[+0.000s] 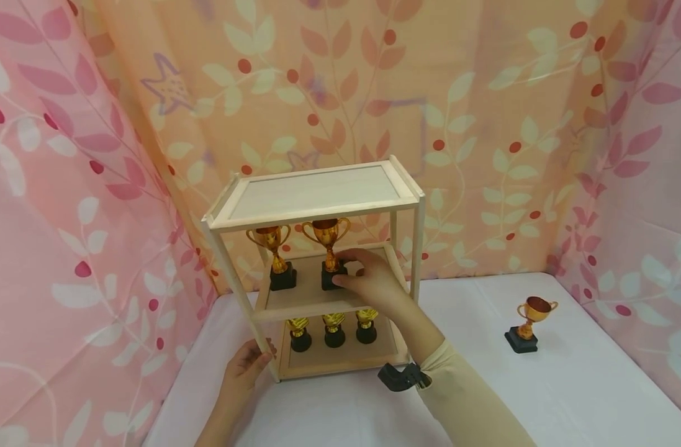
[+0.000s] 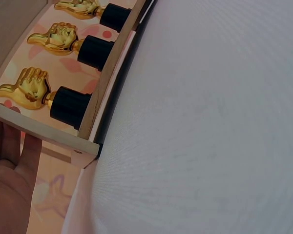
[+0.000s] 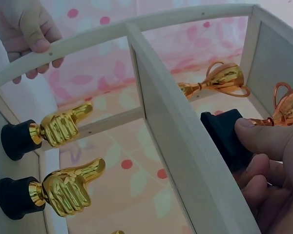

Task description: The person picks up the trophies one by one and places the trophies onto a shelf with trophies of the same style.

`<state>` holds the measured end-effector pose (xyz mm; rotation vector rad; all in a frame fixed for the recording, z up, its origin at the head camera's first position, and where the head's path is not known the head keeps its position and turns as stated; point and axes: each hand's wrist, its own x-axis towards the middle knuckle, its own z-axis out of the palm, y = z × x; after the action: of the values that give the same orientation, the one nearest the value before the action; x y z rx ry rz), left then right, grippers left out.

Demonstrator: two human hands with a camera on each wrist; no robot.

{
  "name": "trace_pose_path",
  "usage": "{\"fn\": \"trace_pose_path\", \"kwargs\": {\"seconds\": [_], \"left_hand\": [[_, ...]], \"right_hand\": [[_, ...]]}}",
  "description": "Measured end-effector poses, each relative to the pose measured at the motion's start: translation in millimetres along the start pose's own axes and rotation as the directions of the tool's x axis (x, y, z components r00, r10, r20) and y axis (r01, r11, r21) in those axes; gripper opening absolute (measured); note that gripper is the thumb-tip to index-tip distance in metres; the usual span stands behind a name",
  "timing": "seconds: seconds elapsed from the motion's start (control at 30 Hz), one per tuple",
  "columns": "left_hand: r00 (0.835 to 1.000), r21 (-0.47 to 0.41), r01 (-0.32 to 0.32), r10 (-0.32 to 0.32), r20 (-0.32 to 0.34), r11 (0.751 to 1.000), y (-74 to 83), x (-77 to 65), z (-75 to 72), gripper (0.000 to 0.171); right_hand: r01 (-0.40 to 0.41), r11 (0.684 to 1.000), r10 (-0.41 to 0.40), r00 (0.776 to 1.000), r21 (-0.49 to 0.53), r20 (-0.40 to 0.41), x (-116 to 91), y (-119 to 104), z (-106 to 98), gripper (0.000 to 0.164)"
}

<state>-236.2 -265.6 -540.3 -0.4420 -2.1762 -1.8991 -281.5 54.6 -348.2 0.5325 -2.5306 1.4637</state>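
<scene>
A small wooden shelf rack stands on the white table. Its front left post is gripped low down by my left hand, thumb in front and fingers behind. Reaching in over the middle tier, my right hand pinches the black base of a gold trophy cup between thumb and fingers. The cup stands upright, its rim partly hidden by the top tier. To its left is another two-handled trophy cup. Three gold thumbs-up trophies line the bottom tier, their tops hidden in the head view.
One more trophy cup stands on the table at the right, apart from the rack. Patterned cloth hangs behind and along both sides. A black strap mount sits on my right wrist, close to the rack's front right corner.
</scene>
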Motion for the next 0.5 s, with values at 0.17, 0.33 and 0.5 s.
{"fn": "trace_pose_path", "kwargs": {"seconds": [0.17,0.33,0.5], "left_hand": [[1.0,0.018,-0.003,0.003,-0.007,1.0,1.8,0.0,0.1,0.03],[0.999,0.003,0.034,-0.034,-0.021,0.999,1.3,0.3,0.6,0.032],[0.999,-0.012,0.037,-0.038,-0.013,0.999,-0.5,0.9,0.4,0.034]], "right_hand": [[-0.025,0.999,0.025,1.0,-0.046,-0.006,10,-1,4,0.043],[-0.081,0.996,0.081,0.997,-0.039,0.005,18,-2,8,0.041],[-0.123,0.991,0.124,0.992,-0.047,0.019,25,-4,10,0.042]]}}
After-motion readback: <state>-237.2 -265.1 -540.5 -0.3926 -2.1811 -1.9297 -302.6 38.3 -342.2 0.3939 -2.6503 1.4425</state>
